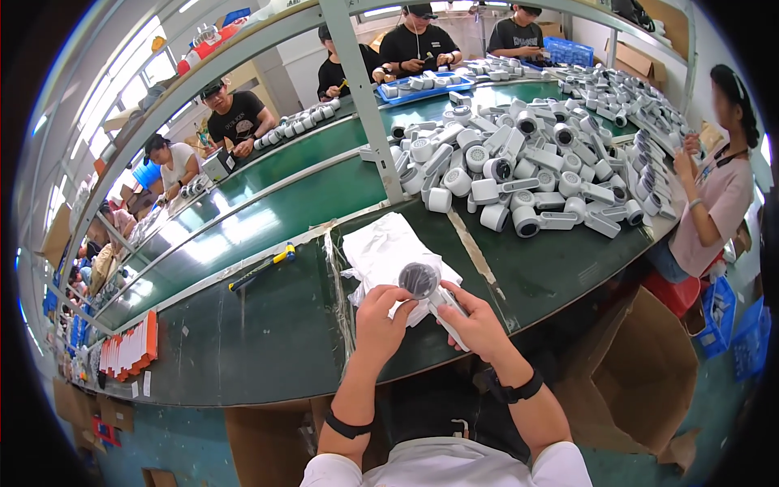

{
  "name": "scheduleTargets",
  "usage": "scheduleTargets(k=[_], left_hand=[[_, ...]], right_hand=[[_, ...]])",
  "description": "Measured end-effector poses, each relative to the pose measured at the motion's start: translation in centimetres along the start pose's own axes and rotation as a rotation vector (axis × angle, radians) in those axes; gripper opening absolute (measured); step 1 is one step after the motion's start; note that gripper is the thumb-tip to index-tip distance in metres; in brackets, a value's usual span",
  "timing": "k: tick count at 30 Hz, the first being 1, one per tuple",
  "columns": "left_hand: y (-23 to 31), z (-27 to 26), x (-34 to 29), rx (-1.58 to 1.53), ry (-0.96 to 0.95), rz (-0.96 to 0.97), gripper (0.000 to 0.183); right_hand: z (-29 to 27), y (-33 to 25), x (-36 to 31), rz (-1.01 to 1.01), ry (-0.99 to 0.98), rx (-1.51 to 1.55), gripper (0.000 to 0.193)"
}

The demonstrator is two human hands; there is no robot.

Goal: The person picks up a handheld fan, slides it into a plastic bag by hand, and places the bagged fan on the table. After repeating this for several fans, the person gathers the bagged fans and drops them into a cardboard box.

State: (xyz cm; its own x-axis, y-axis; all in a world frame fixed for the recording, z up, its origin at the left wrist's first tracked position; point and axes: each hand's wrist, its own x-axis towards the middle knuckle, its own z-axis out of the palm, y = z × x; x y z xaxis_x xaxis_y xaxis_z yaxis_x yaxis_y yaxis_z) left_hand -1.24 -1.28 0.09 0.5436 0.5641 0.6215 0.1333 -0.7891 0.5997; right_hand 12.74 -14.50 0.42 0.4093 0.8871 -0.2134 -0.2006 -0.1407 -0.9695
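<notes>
My right hand (480, 325) is closed round the grip of a white handheld fan (419, 279), which has a round head with a dark face turned up and a straight handle. My left hand (381, 316) is at the near left of that head, its thumb and fingertips pinched on the rim. Whether the fingers hold any small part there is too small to make out. Under and behind the fan lies a pile of thin white plastic bags (385, 243) on the dark green table (268, 341).
A large heap of similar white fans (519, 154) covers the table's far right. A yellow-and-blue-handled tool (284, 253) lies left of the bags, an orange tray (130, 349) farther left. A metal post (365, 97) rises ahead. A cardboard box (641, 373) stands right; people work across the belt.
</notes>
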Motion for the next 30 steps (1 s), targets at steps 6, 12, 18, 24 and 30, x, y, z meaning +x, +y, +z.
scheduleTargets(k=[6, 12, 18, 24, 30], left_hand=[[1.7, 0.1, -0.5, 0.08, 0.035, 0.066, 0.011], [2.7, 0.1, -0.5, 0.053, 0.027, 0.178, 0.014], [3.4, 0.1, -0.5, 0.074, -0.07, 0.3, 0.018], [3.9, 0.5, -0.6, -0.003, 0.063, 0.176, 0.023], [3.2, 1.0, -0.4, 0.074, 0.149, -0.041, 0.021]], right_hand=[[0.6, 0.4, 0.2, -0.051, 0.073, -0.079, 0.056], [0.8, 1.9, 0.9, -0.232, 0.201, -0.411, 0.068], [0.9, 0.9, 0.0, -0.287, 0.223, -0.683, 0.073], [0.7, 0.5, -0.8, -0.338, 0.251, -0.776, 0.072], [1.0, 0.7, -1.4, -0.439, 0.269, -0.872, 0.072]])
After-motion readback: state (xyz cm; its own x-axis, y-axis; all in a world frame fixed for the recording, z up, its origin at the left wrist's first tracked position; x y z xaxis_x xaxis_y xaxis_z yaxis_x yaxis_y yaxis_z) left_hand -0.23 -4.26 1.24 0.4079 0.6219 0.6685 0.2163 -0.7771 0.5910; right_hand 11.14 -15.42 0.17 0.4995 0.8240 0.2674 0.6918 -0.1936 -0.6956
